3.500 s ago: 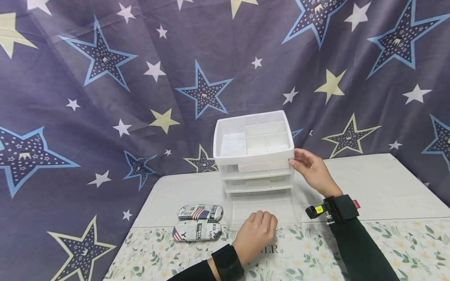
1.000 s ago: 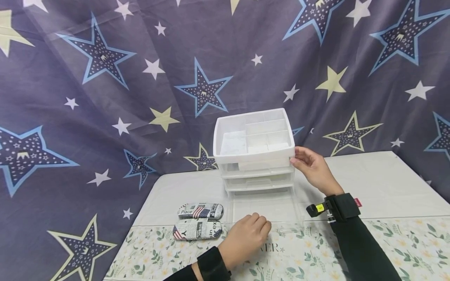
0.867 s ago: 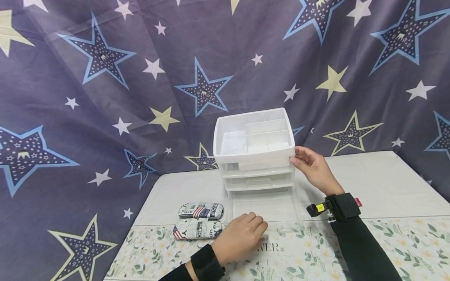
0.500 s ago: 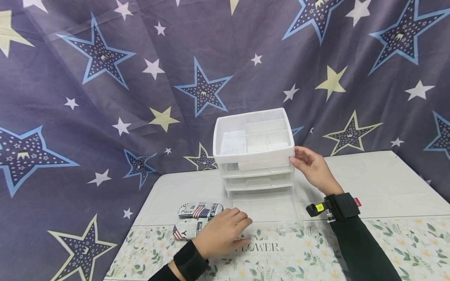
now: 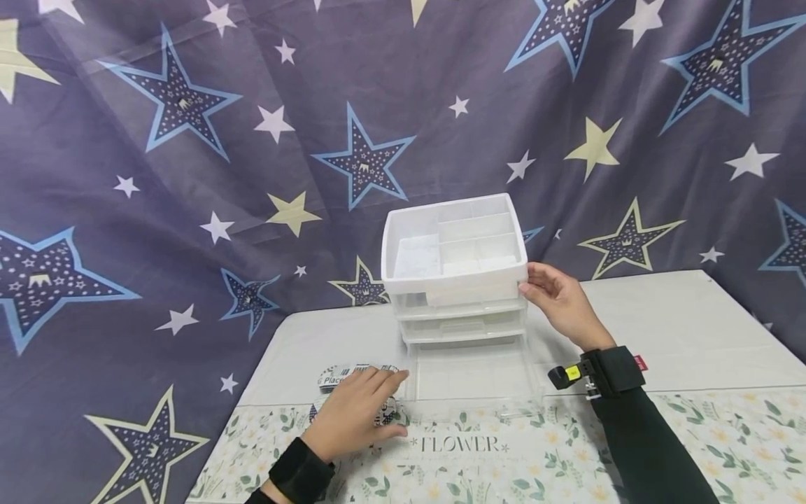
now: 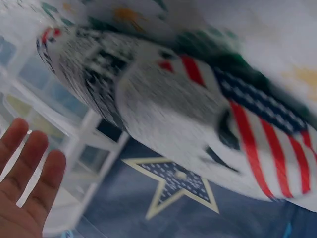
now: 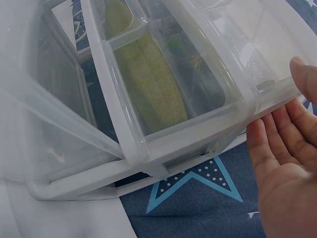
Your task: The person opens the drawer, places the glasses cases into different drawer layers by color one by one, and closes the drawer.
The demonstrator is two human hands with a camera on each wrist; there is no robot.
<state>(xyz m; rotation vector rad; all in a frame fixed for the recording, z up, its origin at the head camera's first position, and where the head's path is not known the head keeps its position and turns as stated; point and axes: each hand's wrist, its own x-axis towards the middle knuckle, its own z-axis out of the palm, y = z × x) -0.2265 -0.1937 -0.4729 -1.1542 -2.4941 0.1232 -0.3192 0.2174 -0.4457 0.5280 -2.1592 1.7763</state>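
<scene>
My left hand (image 5: 355, 413), fingers straight and thumb apart, is over two oblong cases like glasses cases, partly hiding both. The near case (image 5: 385, 413) and far case (image 5: 330, 379) have newsprint and flag patterns. One case (image 6: 173, 104) fills the middle of the left wrist view, clear of the fingertips. Right of the cases stands a white plastic drawer unit (image 5: 456, 281). Its clear bottom drawer (image 5: 472, 371) is pulled out. My right hand (image 5: 560, 304) grips the unit's right side below the top tray, thumb at the front and fingers along the side.
The unit's top tray (image 5: 478, 227) is divided into compartments. An olive-green item (image 7: 148, 82) shows inside a clear drawer in the right wrist view. The table carries a floral cloth (image 5: 630, 448) at the front, and a star-patterned curtain (image 5: 441, 84) hangs behind.
My left hand has left the front of the bottom drawer and moved left over the cases, its curled fingers straightening. The right hand stays at the unit's side.
</scene>
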